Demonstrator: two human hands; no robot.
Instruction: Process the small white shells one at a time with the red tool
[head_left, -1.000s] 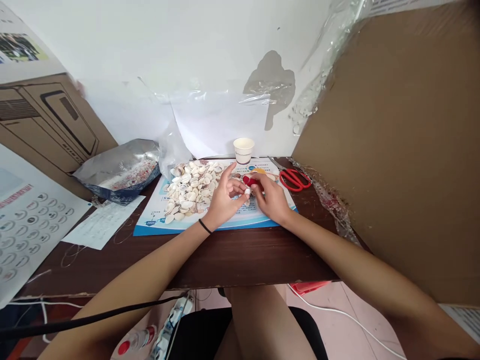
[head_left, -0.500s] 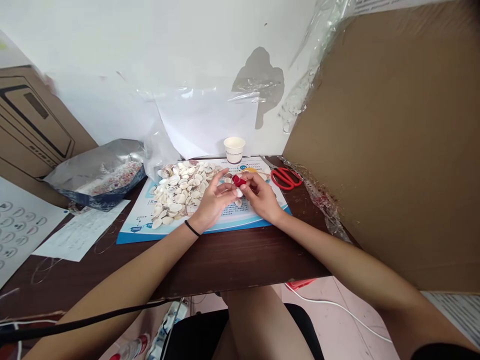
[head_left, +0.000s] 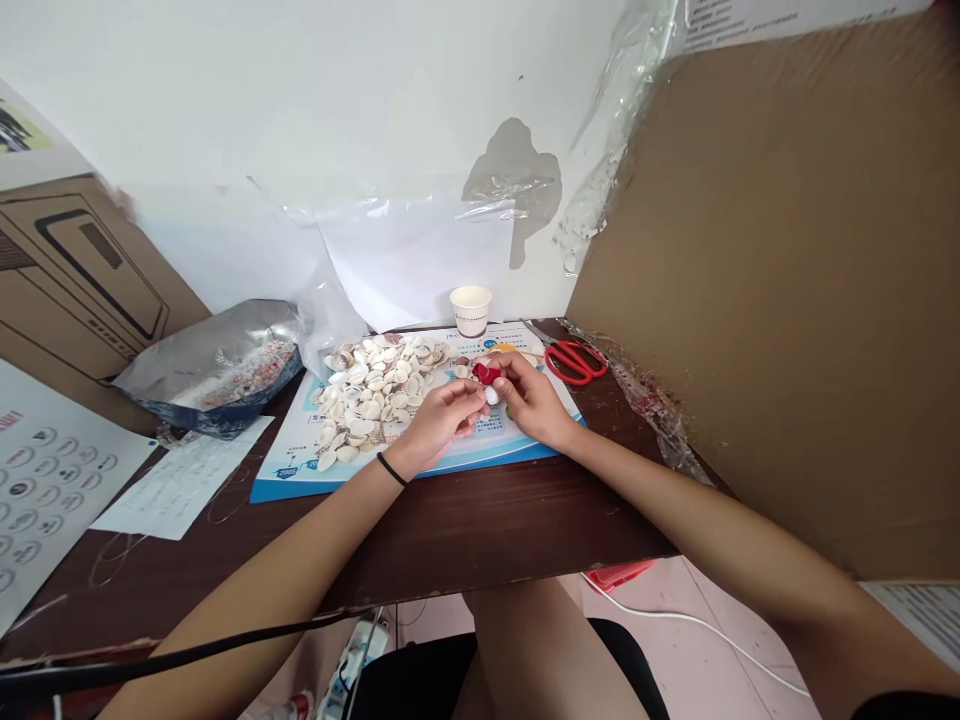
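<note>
My right hand point(head_left: 538, 408) grips a small red item point(head_left: 486, 373), glossy and perhaps cloth, between thumb and fingers. A white shell-like piece point(head_left: 492, 396) sits just under it at the thumb tip. Close by on the left, my left hand point(head_left: 439, 425) is closed in a pinch at the white piece's edge; whatever lies between those fingertips is too small to make out. Both hands are over a printed blue-and-white sheet point(head_left: 300, 488). To the left of my left hand spreads a heap of pale seashells point(head_left: 371, 385). A few small items behind the hands are partly hidden.
A paper cup point(head_left: 472, 312) stands by the wall. Red-handled scissors point(head_left: 574, 362) lie right of the sheet, near a large cardboard panel point(head_left: 787, 300). At left are a bag of small coloured bits point(head_left: 247, 375), a paper slip point(head_left: 184, 480) and a cardboard box point(head_left: 90, 270).
My left hand's raised fingers have curled in to a pinch, and it has drawn slightly down from the red item. My right hand keeps its hold. The whole view has shifted slightly.
</note>
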